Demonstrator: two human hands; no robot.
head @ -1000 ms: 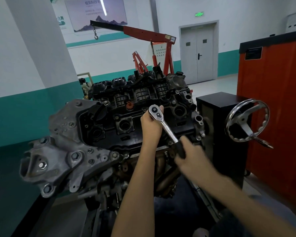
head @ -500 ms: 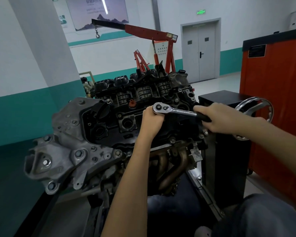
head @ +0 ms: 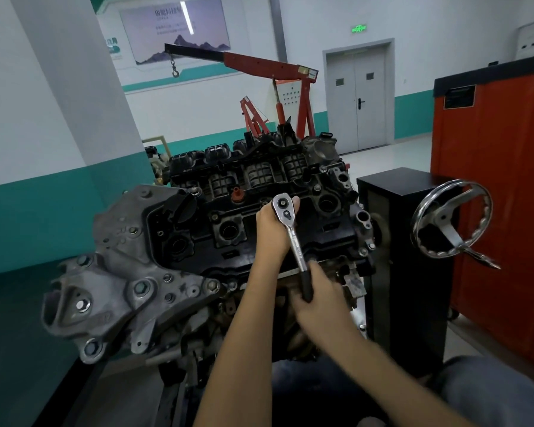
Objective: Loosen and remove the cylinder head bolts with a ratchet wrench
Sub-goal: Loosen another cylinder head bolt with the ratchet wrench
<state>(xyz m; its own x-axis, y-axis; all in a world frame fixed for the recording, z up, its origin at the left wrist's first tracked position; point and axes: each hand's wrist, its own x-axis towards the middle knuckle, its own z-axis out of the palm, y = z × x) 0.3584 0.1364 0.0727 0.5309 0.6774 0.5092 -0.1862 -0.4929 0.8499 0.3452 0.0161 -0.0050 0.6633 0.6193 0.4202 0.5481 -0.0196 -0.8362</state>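
1. A person facing an engine [head: 228,229] on a workshop stand works a ratchet wrench [head: 295,241] on its dark top cover, both bare arms reaching forward.
2. The left grip [head: 273,231] is curled round the wrench's round head from the left and from underneath, with the thumb up beside it. It steadies the head over the middle of the cover.
3. The bolt being worked cannot be seen. It lies, if anywhere, straight below the wrench head, hidden by the head and the left grip.
4. The right grip [head: 316,303] is closed round the black handle at the wrench's near end. The hand is blurred, so its separate fingers cannot be made out.
5. The wrench's long axis runs from the head, far up on the cover, back toward the person and a little to the right. The bolt end therefore lies away from the right grip, up the shaft, and directly under the left.
6. By all appearances this is a loosening stroke in progress. The right grip supplies the swing about the head while the left, nearer the bolt, holds the tool square.
7. The next sweep would likely need the head kept pressed down, or the socket may ride off.
8. A chrome handwheel [head: 452,218] stands to the right, well apart from the handle, with a red cabinet [head: 490,180] behind it and a red engine hoist [head: 269,66] beyond the engine.
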